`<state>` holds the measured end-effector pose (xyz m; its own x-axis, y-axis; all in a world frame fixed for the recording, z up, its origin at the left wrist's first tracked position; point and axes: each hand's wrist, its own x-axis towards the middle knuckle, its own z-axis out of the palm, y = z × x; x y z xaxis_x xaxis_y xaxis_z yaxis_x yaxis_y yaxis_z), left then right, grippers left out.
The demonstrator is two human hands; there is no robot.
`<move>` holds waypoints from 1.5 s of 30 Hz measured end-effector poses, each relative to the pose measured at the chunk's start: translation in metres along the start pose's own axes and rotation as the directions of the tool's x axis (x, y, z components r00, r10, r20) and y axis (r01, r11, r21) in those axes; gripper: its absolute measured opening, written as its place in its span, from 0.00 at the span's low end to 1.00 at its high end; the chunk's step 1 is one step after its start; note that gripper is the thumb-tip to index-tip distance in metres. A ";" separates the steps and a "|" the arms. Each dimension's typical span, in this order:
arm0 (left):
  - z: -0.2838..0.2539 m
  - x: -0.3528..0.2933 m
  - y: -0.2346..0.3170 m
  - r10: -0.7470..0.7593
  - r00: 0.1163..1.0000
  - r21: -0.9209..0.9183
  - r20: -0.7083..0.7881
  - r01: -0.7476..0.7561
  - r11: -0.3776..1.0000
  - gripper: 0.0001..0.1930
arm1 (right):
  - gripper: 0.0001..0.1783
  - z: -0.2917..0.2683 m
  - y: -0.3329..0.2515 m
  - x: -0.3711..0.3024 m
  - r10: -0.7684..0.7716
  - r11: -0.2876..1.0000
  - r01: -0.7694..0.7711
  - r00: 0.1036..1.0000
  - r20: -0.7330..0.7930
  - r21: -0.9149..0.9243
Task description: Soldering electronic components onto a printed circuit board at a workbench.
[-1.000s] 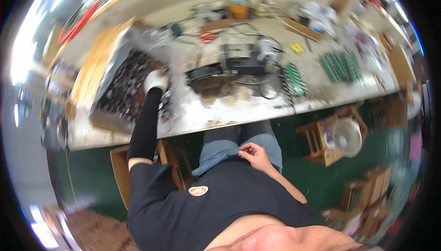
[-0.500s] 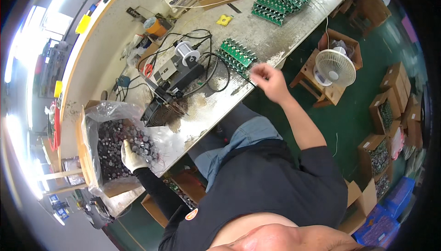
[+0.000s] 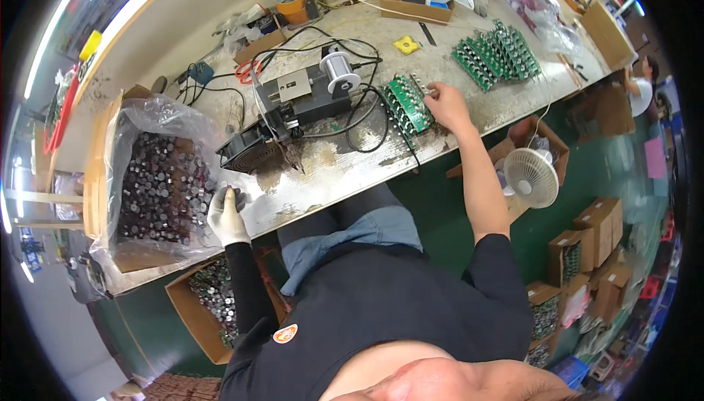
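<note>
My right hand (image 3: 449,109) is bare and closed, its thumb and fingers pinching the right edge of a green circuit board (image 3: 405,104) with rows of small parts. That board lies near the table's front edge, beside other green boards. My left hand (image 3: 226,217) wears a white glove that leaves some fingertips bare. Its fingers are pinched together at the right side of a plastic-lined carton (image 3: 95,173). Something small and dark shows at the fingertips, too small to name. Inside the carton lie many small round metallic parts with wires (image 3: 158,188).
Between my hands stands a black machine (image 3: 308,100) with a white wire spool (image 3: 339,71), a fan (image 3: 253,153) and looped cables. More green boards (image 3: 499,56) are stacked to the right, past a yellow piece (image 3: 406,45). A white fan (image 3: 531,177) and cartons (image 3: 598,225) stand off the table.
My right hand has come down onto the circuit board's edge. My left hand has moved out of the pile of metallic parts to the carton's right side. The whole view has turned.
</note>
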<state>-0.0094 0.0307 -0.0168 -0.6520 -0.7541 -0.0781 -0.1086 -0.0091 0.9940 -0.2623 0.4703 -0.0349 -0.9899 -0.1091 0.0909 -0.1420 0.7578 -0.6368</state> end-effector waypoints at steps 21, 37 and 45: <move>0.044 -0.038 -0.025 -0.281 0.912 -0.022 0.300 0.301 0.953 0.10 | 0.14 -0.006 -0.101 -0.091 -0.368 0.902 0.294 0.907 0.204 0.317; 0.039 -0.038 -0.023 -0.202 0.919 -0.067 0.339 0.238 0.969 0.09 | 0.12 0.056 -0.122 -0.109 -0.253 0.808 0.165 0.964 0.080 0.566; 0.045 -0.040 -0.022 -0.229 0.910 0.040 0.345 0.230 0.972 0.11 | 0.04 0.083 -0.119 -0.122 0.090 0.659 -0.022 0.995 -0.049 0.752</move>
<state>-0.0148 0.0903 -0.0390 -0.8275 -0.4578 -0.3251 -0.2854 -0.1558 0.9457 -0.1251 0.3398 -0.0341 -0.9975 -0.0085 0.0708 -0.0709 0.0185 -0.9973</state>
